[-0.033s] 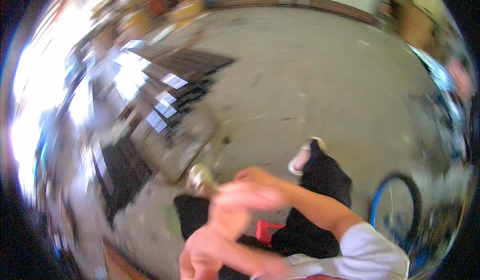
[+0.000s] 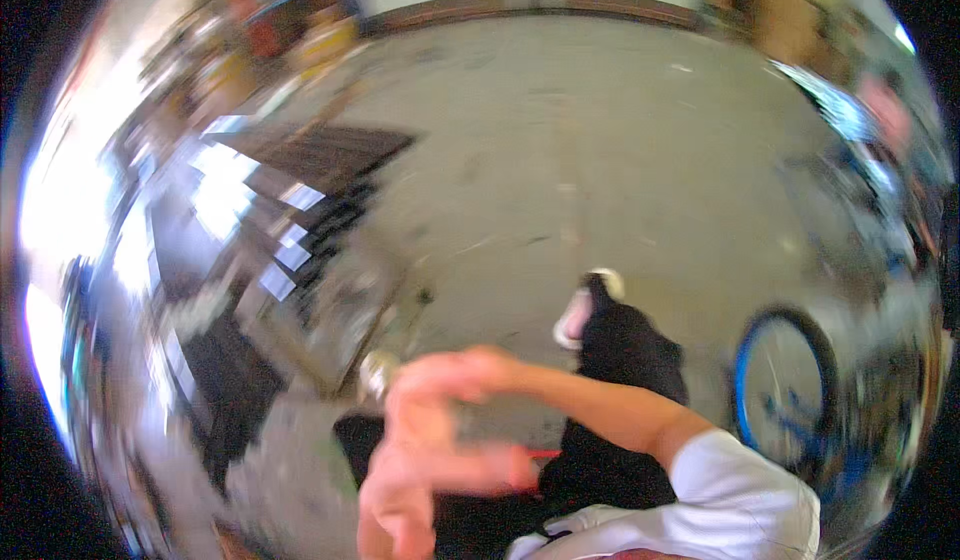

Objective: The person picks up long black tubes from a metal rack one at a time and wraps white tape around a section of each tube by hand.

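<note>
My right hand (image 2: 470,372) reaches across from a white short sleeve, bent leftward in front of me. Its fingers are smeared by motion and overlap other bare skin, where I cannot separate them clearly. Lower left of it is my left hand (image 2: 395,495), also blurred, with a smeared stretch of skin pointing right from it. I cannot make out anything held in either hand. Just past that skin shows a sliver of a red thing (image 2: 545,453), mostly hidden, against my black trousers (image 2: 630,360). My light shoes (image 2: 575,320) stand apart on the floor.
A wheel with a blue rim (image 2: 740,390) and black tyre stands at the right. Dark flat panels (image 2: 320,150) and pale rectangular pieces lie on the left. Yellow containers (image 2: 325,45) are at the far left, brown boxes (image 2: 785,25) at the far right. Grey concrete floor (image 2: 540,130) lies ahead.
The surroundings have shifted left in the view. My right hand has moved left. The smeared skin pointing right has risen, and less of the red thing shows.
</note>
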Tool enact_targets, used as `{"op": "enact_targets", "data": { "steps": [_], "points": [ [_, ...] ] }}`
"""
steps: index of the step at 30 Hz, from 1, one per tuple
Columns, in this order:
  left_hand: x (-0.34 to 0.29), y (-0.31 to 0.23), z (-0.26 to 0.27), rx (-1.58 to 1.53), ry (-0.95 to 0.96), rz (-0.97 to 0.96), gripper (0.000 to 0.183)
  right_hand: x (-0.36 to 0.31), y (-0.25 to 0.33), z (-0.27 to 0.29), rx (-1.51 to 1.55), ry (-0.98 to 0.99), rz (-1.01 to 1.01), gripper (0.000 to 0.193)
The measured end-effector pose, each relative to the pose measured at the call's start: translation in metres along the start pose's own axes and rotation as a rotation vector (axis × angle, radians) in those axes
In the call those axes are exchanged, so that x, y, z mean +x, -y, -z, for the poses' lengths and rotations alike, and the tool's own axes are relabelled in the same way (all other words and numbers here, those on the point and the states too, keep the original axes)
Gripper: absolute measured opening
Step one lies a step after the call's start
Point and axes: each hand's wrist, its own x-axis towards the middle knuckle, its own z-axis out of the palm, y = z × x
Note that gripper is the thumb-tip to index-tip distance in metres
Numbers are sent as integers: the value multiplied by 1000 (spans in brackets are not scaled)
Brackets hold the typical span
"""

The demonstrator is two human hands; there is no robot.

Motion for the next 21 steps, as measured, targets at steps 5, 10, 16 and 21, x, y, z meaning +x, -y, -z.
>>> {"op": "enact_targets", "data": {
  "steps": [5, 10, 16, 21],
  "points": [
    [-59, 111, -56, -10, 139, 630, 35, 31, 40, -38, -99, -57, 242, 24],
    [-62, 92, -61, -96, 187, 827, 34, 20, 44, -44, -52, -157, 148, 19],
    [-85, 119, -60, -95, 194, 720, 35, 33, 42, -57, -26, -170, 198, 17],
    [-77, 112, -60, -80, 206, 748, 35, 35, 37, -55, -30, -145, 230, 19]
  ]
}}
